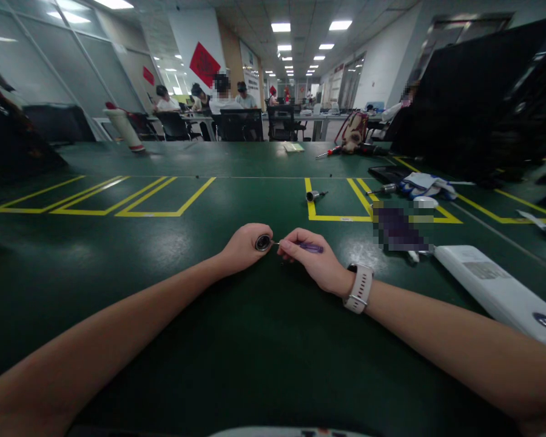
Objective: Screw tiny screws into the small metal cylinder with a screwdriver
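My left hand (pixel 246 246) is closed around a round metal part (pixel 263 243) with a dark hollow end that faces me. In my right hand (pixel 310 258) is a small screwdriver with a purple handle (pixel 312 248), pinched between thumb and fingers. Its thin shaft (pixel 275 243) points left and meets the rim of the metal part, or comes very close to it; I cannot tell which. Both hands are just above the green table (pixel 273 352). Beyond them, a similar metal part with a thin stem (pixel 315 195) lies by the yellow tape.
To the right are a white power bank (pixel 495 285), a blurred-out phone (pixel 398 227), a blue and white cloth item (pixel 428 184) and another metal part (pixel 386 189). A red-tipped screwdriver (pixel 327 153) lies farther back. A pale cylinder (pixel 125 127) stands far left. People sit at tables beyond.
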`<state>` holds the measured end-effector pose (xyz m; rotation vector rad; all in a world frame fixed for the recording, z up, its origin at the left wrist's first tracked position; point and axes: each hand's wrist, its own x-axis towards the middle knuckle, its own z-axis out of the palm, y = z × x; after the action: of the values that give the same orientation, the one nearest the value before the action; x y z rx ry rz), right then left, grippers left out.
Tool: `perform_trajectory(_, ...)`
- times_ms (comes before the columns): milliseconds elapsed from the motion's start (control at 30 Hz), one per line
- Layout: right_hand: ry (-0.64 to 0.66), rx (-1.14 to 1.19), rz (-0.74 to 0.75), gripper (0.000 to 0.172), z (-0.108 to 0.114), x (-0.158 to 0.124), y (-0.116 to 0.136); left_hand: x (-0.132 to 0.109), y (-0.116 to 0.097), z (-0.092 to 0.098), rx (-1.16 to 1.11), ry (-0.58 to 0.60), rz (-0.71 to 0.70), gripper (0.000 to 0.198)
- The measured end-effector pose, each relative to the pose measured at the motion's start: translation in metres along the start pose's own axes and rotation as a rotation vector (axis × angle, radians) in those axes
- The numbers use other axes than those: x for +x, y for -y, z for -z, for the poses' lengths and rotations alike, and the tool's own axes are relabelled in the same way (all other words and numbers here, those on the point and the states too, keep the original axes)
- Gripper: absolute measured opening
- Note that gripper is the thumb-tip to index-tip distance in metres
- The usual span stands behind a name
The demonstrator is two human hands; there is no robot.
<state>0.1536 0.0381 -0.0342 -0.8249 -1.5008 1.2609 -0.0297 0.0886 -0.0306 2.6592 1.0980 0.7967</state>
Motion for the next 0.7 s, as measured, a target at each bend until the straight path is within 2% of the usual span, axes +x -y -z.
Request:
perform_trajectory(200, 0.037, 0.187, -0.118, 0.014, 0.0028, 0.0032, -0.0024, -0.001, 0.0009, 0.0002, -0.019, 0.015, -0.04, 0.009)
perform_trajectory(400, 0.014, 0.244, -0.126, 0.017, 0.0028, 0.0044, -0.0025, -0.0009, 0.0014, 0.0008, -0.068, 0.056, -0.061, 0.007)
perform_trajectory(700, -0.012, 0.263, -0.114, 0.017, 0.004, 0.0047, -0.007, 0.0009, 0.0012, -0.0027, -0.019, 0.079, 0.113, 0.01)
